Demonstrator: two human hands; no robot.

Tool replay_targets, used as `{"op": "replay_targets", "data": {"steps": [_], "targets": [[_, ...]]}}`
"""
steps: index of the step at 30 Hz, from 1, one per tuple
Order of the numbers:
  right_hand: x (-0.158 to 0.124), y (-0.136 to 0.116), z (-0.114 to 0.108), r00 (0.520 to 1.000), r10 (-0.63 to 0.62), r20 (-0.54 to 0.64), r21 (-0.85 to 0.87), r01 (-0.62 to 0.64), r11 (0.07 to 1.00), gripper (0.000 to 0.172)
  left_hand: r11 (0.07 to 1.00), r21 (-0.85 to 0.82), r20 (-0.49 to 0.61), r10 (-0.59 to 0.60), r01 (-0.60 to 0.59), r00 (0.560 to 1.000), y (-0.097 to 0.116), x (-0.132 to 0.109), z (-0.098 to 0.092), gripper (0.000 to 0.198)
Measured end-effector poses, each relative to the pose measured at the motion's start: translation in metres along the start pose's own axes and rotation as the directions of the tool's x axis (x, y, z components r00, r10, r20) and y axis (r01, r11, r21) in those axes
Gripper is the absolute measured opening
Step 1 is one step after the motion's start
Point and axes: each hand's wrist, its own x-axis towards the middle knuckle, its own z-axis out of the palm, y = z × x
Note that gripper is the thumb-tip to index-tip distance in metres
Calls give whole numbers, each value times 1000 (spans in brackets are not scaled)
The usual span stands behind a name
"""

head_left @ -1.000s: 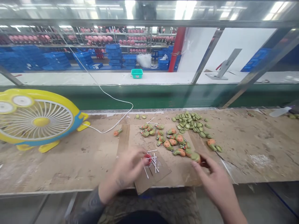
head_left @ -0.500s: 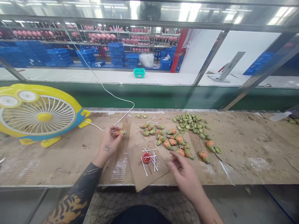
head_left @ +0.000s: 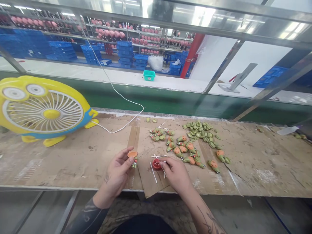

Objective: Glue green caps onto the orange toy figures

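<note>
Between the thumb and fingers of my left hand [head_left: 118, 169] is a small orange and green figure [head_left: 133, 155], its orange side up. My right hand [head_left: 175, 171] pinches a cotton swab [head_left: 161, 162] whose tip is at the small red cup [head_left: 156, 164]. The cup and several loose swabs [head_left: 153, 173] rest on a cardboard piece [head_left: 148, 188]. Beyond and right of my right hand lie several orange and green figures [head_left: 183, 149], with a heap of green oval pieces [head_left: 201, 131] behind them.
A yellow and blue fan [head_left: 51, 113] stands at the left, its white cable [head_left: 124, 97] crossing the table. A teal basket [head_left: 149, 75] sits on the far ledge. A metal frame [head_left: 224, 63] rises beyond the table.
My left hand has come nearer with the figure, which now shows its orange side. My right hand has moved left to the red cup and taken hold of a swab.
</note>
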Motion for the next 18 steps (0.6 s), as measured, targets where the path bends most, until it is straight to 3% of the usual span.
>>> {"op": "replay_targets", "data": {"steps": [5,10,18], "targets": [[0,0,3,999,-27,24,-49,28,998,21,994,30,85,-109,106,990,5,-15,-1,48],[-1,2,3,1000,-22,-6,-69,22,997,21,990,75,111,-131,123,985,0,-23,-1,42],[-11,-10,-2,991,-10,-136,86,21,996,25,977,210,241,-18,-34,970,-19,-14,-9,34]]}}
